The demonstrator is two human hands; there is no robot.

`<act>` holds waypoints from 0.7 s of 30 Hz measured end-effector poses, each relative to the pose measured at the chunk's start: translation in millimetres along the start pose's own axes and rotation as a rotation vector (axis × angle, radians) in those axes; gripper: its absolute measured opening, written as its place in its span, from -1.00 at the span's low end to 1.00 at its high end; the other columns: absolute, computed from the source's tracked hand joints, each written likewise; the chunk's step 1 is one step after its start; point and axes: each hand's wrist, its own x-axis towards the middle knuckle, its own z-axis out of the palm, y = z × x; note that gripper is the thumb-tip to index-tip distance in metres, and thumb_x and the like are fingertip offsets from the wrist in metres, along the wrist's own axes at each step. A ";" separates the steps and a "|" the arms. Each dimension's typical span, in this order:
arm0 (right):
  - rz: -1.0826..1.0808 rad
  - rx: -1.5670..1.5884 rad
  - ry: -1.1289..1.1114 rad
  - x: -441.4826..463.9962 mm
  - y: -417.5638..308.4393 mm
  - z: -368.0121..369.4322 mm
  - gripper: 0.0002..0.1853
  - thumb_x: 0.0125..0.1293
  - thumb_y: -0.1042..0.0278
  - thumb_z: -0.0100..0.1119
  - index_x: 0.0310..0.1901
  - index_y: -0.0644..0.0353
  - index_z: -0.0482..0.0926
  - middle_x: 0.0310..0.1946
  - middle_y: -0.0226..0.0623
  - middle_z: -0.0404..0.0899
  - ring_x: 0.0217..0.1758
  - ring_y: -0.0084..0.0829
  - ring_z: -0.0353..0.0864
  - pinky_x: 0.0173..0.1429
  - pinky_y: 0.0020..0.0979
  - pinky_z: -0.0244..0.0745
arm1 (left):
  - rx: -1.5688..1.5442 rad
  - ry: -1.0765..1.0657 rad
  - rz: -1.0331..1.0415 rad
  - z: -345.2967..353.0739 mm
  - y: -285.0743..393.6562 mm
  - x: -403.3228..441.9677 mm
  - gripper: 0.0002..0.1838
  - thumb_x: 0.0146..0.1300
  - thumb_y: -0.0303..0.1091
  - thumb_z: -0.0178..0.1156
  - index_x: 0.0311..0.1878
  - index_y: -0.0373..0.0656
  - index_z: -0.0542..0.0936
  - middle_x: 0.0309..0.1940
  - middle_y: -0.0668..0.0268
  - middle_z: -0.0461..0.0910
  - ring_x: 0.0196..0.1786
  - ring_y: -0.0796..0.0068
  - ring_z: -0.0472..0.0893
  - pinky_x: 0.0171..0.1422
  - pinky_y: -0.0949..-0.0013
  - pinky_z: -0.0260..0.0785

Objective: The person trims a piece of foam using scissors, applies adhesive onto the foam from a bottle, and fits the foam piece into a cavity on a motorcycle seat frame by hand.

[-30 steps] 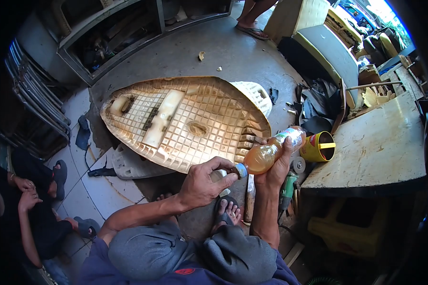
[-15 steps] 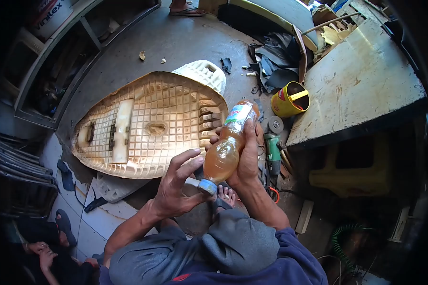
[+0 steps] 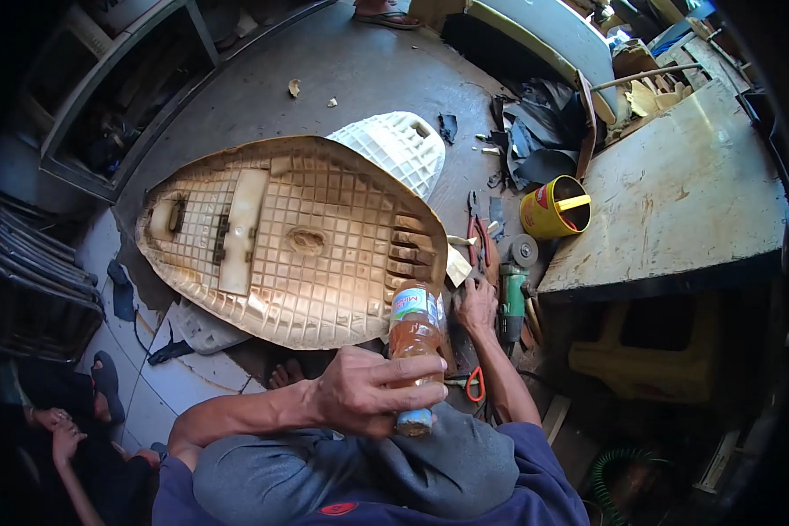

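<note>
My left hand (image 3: 373, 390) is wrapped round a plastic bottle (image 3: 415, 329) of amber liquid, its cap end towards me and its label facing away. The bottle is above my lap, in front of the near edge of a large ribbed seat shell (image 3: 324, 202) lying underside up. Down among the floor tools is my right hand (image 3: 477, 307), its fingers curled and partly hidden. Just beyond its fingertips lie red-handled pliers (image 3: 475, 232), and a green angle grinder (image 3: 513, 302) is close on its right. What the right fingers grip, if anything, is hidden.
A yellow can (image 3: 548, 210) stands beside a worn board (image 3: 675, 193) on the right. Black scraps (image 3: 543, 131) lie behind. Orange-handled scissors (image 3: 475, 384) are near my right forearm. Another person's hands (image 3: 57, 430) show at lower left, and a sandalled foot (image 3: 387, 19) at the top.
The bottle has passed from my right hand into my left and come nearer my lap. My right hand has let go of it and gone down to the tools on the floor.
</note>
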 end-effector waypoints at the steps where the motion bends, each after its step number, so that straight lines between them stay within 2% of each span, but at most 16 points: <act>1: -0.006 -0.031 -0.024 5.6 -1.6 6.1 -0.57 0.19 0.28 0.30 0.09 0.19 0.52 0.00 -0.04 0.53 0.18 0.03 0.48 0.17 -0.01 0.46 | 0.021 -0.054 -0.012 -10.3 8.0 2.0 -0.57 -0.05 -0.25 0.52 -0.04 -0.02 0.69 0.07 0.21 0.67 -0.42 0.39 0.72 -0.42 0.40 0.56; 4: -0.068 -0.051 -0.160 18.0 11.1 16.4 -0.52 0.17 0.23 0.34 0.09 0.20 0.48 0.02 -0.03 0.54 0.18 0.01 0.49 0.14 0.01 0.46 | -0.166 0.076 -0.014 -28.5 20.9 15.1 -0.53 -0.04 -0.24 0.57 -0.01 -0.04 0.69 0.06 0.11 0.67 -0.34 0.31 0.75 -0.33 0.39 0.62; 6: -0.046 -0.013 -0.186 20.2 16.2 20.1 -0.48 0.16 0.21 0.34 0.13 0.19 0.46 0.05 -0.03 0.54 0.19 0.00 0.48 0.17 0.05 0.41 | -0.361 0.130 -0.038 -49.1 23.4 20.7 -0.51 -0.03 -0.17 0.62 -0.01 -0.06 0.70 0.04 0.07 0.66 -0.21 0.21 0.79 -0.22 0.34 0.69; 7: -0.023 0.032 -0.204 24.3 18.6 20.2 -0.44 0.15 0.19 0.33 0.17 0.18 0.44 0.08 -0.03 0.54 0.21 -0.01 0.48 0.19 0.09 0.36 | -0.505 0.131 -0.071 -60.7 27.0 23.4 -0.52 -0.03 -0.20 0.62 -0.03 -0.11 0.70 0.04 -0.01 0.65 -0.13 0.13 0.78 -0.07 0.24 0.70; 8: -0.097 -0.064 -0.153 23.4 20.2 20.7 -0.43 0.13 0.16 0.36 0.14 0.18 0.41 0.06 -0.07 0.58 0.18 -0.04 0.51 0.18 0.05 0.37 | -0.630 0.152 -0.048 -64.3 24.9 24.5 -0.54 -0.02 -0.23 0.62 -0.05 -0.15 0.71 0.04 -0.05 0.64 -0.06 0.11 0.75 0.01 0.19 0.67; 9: -0.106 -0.075 -0.209 28.4 18.7 14.8 -0.46 0.12 0.14 0.37 0.09 0.17 0.45 0.03 -0.10 0.60 0.16 -0.04 0.52 0.19 0.03 0.38 | -0.755 0.170 -0.024 -67.9 22.7 25.7 -0.56 -0.01 -0.26 0.62 -0.07 -0.20 0.71 0.04 -0.10 0.62 0.02 0.08 0.73 0.08 0.13 0.65; 10: -0.115 -0.084 -0.267 32.3 18.4 8.6 -0.49 0.10 0.12 0.38 0.05 0.15 0.49 0.00 -0.12 0.62 0.14 -0.05 0.54 0.19 0.01 0.38 | -0.911 0.132 -0.094 -73.5 23.3 23.9 -0.56 -0.01 -0.27 0.62 -0.08 -0.23 0.72 0.04 -0.11 0.62 0.06 0.07 0.71 0.10 0.12 0.63; 11: -0.118 -0.087 -0.263 32.9 17.3 2.4 -0.49 0.10 0.12 0.38 0.05 0.15 0.49 0.00 -0.12 0.62 0.14 -0.05 0.54 0.19 0.01 0.38 | -0.898 0.010 -0.153 -80.4 21.3 26.5 -0.54 -0.01 -0.28 0.62 -0.06 -0.25 0.71 0.05 -0.11 0.62 0.08 0.07 0.70 0.12 0.12 0.61; 13: -0.143 -0.125 -0.255 33.6 18.2 -4.5 -0.57 0.08 0.07 0.40 -0.07 0.12 0.58 -0.01 -0.17 0.62 0.14 -0.07 0.56 0.17 0.02 0.40 | -0.813 -0.173 -0.246 -78.0 13.5 26.3 -0.47 -0.02 -0.30 0.63 0.03 -0.26 0.69 0.06 -0.10 0.62 0.08 0.09 0.69 0.17 0.18 0.54; 14: -0.161 -0.125 -0.251 33.0 18.3 -8.2 -0.57 0.08 0.07 0.40 -0.07 0.12 0.58 -0.01 -0.17 0.62 0.14 -0.07 0.56 0.17 0.02 0.40 | -0.781 -0.240 -0.308 -68.1 7.9 23.0 -0.49 0.02 -0.32 0.60 0.04 -0.26 0.67 0.06 -0.01 0.64 0.10 0.18 0.68 0.23 0.22 0.51; 16: -0.161 -0.134 -0.174 24.2 21.1 -14.4 -0.65 0.09 0.10 0.38 -0.15 0.12 0.62 -0.10 -0.08 0.66 0.06 -0.02 0.62 0.09 0.00 0.46 | -0.700 -0.300 -0.633 -39.3 -5.0 -1.3 -0.52 0.07 -0.33 0.57 0.05 -0.24 0.66 0.05 0.10 0.67 0.13 0.28 0.67 0.25 0.28 0.48; 17: -0.178 -0.132 -0.175 23.5 21.4 -19.2 -0.65 0.09 0.10 0.38 -0.15 0.12 0.62 -0.10 -0.08 0.66 0.06 -0.02 0.62 0.09 0.00 0.46 | -0.668 -0.274 -0.714 -27.6 -11.4 -7.5 -0.54 0.08 -0.33 0.56 0.05 -0.23 0.66 0.04 0.14 0.68 0.14 0.32 0.66 0.26 0.31 0.48; 18: -0.100 -0.090 -0.249 21.4 22.2 -25.2 -0.65 0.13 0.11 0.34 -0.14 0.15 0.60 -0.13 -0.01 0.67 0.01 0.05 0.64 0.07 0.02 0.48 | -0.638 -0.251 -0.795 -18.3 -19.4 -13.5 -0.55 0.09 -0.33 0.55 0.05 -0.23 0.66 0.04 0.18 0.68 0.15 0.36 0.65 0.27 0.33 0.47; 19: -0.016 -0.052 -0.328 15.2 21.6 -32.9 -0.66 0.16 0.12 0.30 -0.13 0.18 0.58 -0.17 0.06 0.68 -0.03 0.11 0.66 0.05 0.03 0.49 | -0.468 -0.154 -0.705 -9.4 -32.1 -22.5 -0.54 0.09 -0.34 0.55 0.05 -0.22 0.65 0.04 0.18 0.68 0.15 0.35 0.66 0.27 0.34 0.48; 20: -0.021 -0.056 -0.331 10.6 20.3 -41.1 -0.66 0.16 0.12 0.30 -0.13 0.18 0.58 -0.17 0.06 0.68 -0.03 0.11 0.66 0.05 0.03 0.49 | -0.296 -0.061 -0.607 -2.5 -45.2 -29.4 -0.54 0.08 -0.34 0.55 0.05 -0.21 0.65 0.03 0.18 0.68 0.15 0.34 0.66 0.26 0.34 0.49; 21: 0.125 0.025 -0.308 6.1 17.0 -52.3 -0.65 0.19 0.12 0.26 -0.12 0.20 0.57 -0.18 0.10 0.68 -0.05 0.16 0.65 0.06 0.04 0.49 | -0.197 -0.037 -0.518 -4.2 -55.3 -27.0 -0.53 0.06 -0.38 0.55 0.06 -0.21 0.64 0.05 0.17 0.67 0.14 0.28 0.67 0.26 0.31 0.50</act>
